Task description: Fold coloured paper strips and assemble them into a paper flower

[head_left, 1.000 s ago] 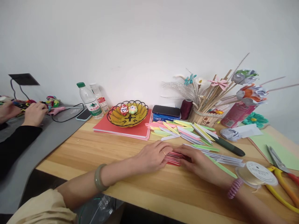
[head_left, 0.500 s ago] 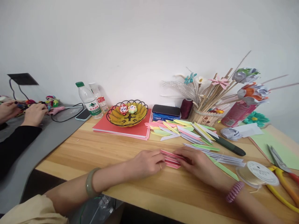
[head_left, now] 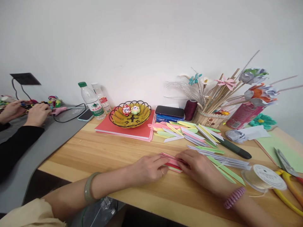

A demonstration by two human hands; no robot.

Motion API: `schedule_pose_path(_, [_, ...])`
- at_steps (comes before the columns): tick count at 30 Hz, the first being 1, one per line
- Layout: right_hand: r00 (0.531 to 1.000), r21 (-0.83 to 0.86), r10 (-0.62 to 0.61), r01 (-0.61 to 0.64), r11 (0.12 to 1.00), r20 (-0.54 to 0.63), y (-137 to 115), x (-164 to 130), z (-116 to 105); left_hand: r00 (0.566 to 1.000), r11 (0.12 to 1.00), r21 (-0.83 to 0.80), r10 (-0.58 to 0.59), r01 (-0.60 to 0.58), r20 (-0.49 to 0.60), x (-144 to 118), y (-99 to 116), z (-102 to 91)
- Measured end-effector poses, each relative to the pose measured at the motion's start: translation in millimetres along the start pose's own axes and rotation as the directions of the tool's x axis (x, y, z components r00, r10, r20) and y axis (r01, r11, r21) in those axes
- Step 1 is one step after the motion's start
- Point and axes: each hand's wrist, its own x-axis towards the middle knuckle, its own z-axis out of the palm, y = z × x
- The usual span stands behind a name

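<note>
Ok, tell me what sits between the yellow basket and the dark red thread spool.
In the head view, between the yellow basket and the thread spool lies a black phone stacked on a blue packet.

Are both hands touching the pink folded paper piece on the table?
Touching. The head view shows the left hand and right hand with fingertips pressed on the ends of the pink folded paper piece, no gap visible.

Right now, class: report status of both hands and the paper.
Left hand, right hand both pinching pink folded paper on table. Folded strips lie behind.
</note>
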Motion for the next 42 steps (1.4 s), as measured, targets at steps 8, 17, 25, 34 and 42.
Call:
schedule_pose_path(8, [0.991, 0.005, 0.098, -0.098, 0.995, -0.093, 3, 2, -3, 0.999, 0.999, 0.024, 0.047, -0.047, 0.014, -3, -1, -0.2])
schedule_pose_path(17, [0.999, -0.038, 0.021, -0.023, 0.999, -0.03, -12, -4, 2, 0.998, 1.0, -0.02, 0.007, -0.009, -0.054, -2, 1, 5.9])
schedule_pose_path(25, [0.989, -0.187, -0.149, 0.145, 0.972, -0.007, -18, -13, 4, 0.99, 0.985, -0.118, -0.136, 0.13, -0.047, 1, -3, 10.0])
schedule_pose_path(34, [0.962, -0.361, -0.272, 0.253, 0.898, 0.0, -23, -20, 9, 0.981, 0.942, -0.285, -0.143, 0.175, 0.132, 1, -5, 2.8])
schedule_pose_path(42, [0.958, -0.412, -0.286, 0.245, 0.877, -0.038, -13, -15, 10, 0.991, 0.958, -0.258, -0.132, 0.124, -0.014, 0, -6, 6.4])
